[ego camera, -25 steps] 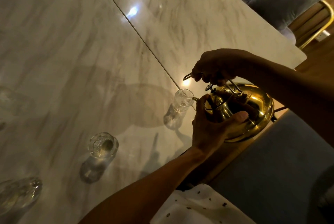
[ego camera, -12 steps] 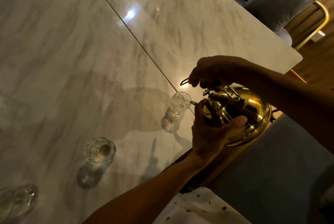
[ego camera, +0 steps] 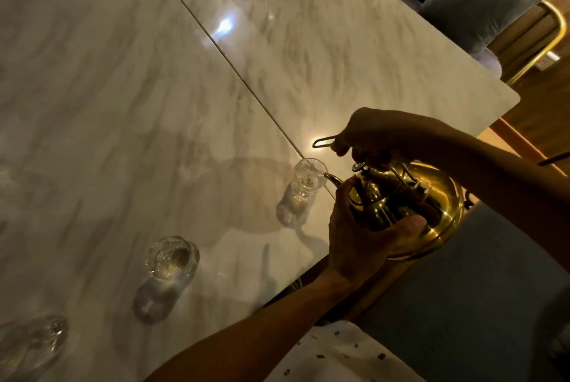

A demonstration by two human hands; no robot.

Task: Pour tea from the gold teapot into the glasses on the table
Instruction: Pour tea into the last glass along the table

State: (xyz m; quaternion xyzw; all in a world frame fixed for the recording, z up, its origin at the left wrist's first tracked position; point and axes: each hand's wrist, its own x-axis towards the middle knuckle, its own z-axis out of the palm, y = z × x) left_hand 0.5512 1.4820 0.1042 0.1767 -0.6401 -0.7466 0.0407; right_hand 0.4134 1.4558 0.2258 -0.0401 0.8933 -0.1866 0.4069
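Note:
The gold teapot point(ego camera: 431, 206) hangs tilted over the table's near edge, its thin spout at the rim of a clear glass point(ego camera: 303, 189). My right hand point(ego camera: 370, 135) grips the wire handle from above. My left hand point(ego camera: 364, 236) cups the pot's body from below, thumb along its side. A second glass point(ego camera: 171, 261) with a little pale liquid stands to the lower left. A third glass point(ego camera: 34, 338) sits at the bottom left corner, blurred. No stream of tea is discernible.
The marble table point(ego camera: 154, 88) has a thin gold seam running diagonally. Grey cushioned chairs point(ego camera: 481, 2) with gold frames stand beyond the far right corner. A grey seat point(ego camera: 478, 304) lies below the teapot, next to the table edge.
The teapot and both hands have shifted slightly, the spout staying at the rim of the nearest glass. The view has drifted a little; the glasses stand where they were.

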